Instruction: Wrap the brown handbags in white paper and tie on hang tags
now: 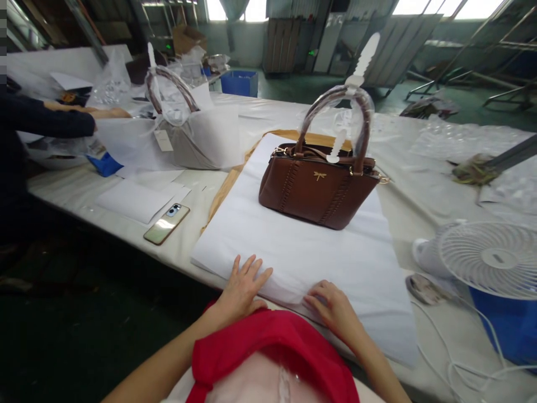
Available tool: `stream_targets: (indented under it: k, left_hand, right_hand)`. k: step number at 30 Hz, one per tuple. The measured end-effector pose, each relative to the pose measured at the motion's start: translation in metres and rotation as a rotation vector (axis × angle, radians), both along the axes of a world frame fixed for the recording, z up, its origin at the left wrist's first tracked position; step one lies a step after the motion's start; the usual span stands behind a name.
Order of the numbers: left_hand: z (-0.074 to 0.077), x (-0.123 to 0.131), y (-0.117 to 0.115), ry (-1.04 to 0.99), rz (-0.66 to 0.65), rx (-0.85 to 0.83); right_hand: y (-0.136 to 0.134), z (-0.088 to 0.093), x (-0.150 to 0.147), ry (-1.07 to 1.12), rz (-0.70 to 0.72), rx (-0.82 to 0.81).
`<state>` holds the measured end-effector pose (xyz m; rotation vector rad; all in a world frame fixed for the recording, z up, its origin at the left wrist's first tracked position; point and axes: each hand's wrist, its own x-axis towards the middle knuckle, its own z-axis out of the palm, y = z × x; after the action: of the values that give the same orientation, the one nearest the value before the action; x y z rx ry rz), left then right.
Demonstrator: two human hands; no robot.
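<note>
My left hand lies on the near edge of a stack of large white paper sheets, its fingers spread and holding nothing. Further right along that same edge, my right hand has its fingers bent in, closed on the paper's border. A brown handbag stands upright on the sheets beyond both hands, out of their touch. It has a gold dragonfly emblem, and its handles are wrapped in clear film with white plastic ties on them.
A phone lies on the table to the left, beside loose white paper. Behind it stands a light grey handbag partly covered by paper. Another person's arm reaches in from the left. A white fan and cables are at right.
</note>
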<state>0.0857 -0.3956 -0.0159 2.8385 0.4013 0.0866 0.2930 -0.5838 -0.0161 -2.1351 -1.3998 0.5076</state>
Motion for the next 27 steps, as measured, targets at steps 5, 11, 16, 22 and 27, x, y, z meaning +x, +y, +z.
stream_targets:
  k: [5,11,16,22,27]
  left_hand:
    - [0.033,0.025,0.011,-0.04,-0.056,0.093]
    - [0.085,0.068,0.049,-0.039,-0.064,0.099]
    - [0.144,0.103,0.085,-0.077,0.016,0.041]
    - [0.217,0.16,0.128,-0.131,0.034,0.146]
    - [0.243,0.22,0.167,-0.13,0.089,0.247]
  right_hand:
    - [0.004,0.033,0.015,0.048,0.008,0.096]
    - [0.02,0.082,0.056,-0.511,0.045,0.348]
    - [0.026,0.149,0.04,-0.879,-0.099,0.653]
    - [0.062,0.146,0.039,-0.775,0.226,0.665]
    - [0.111,0.136,0.117,-0.997,0.017,0.577]
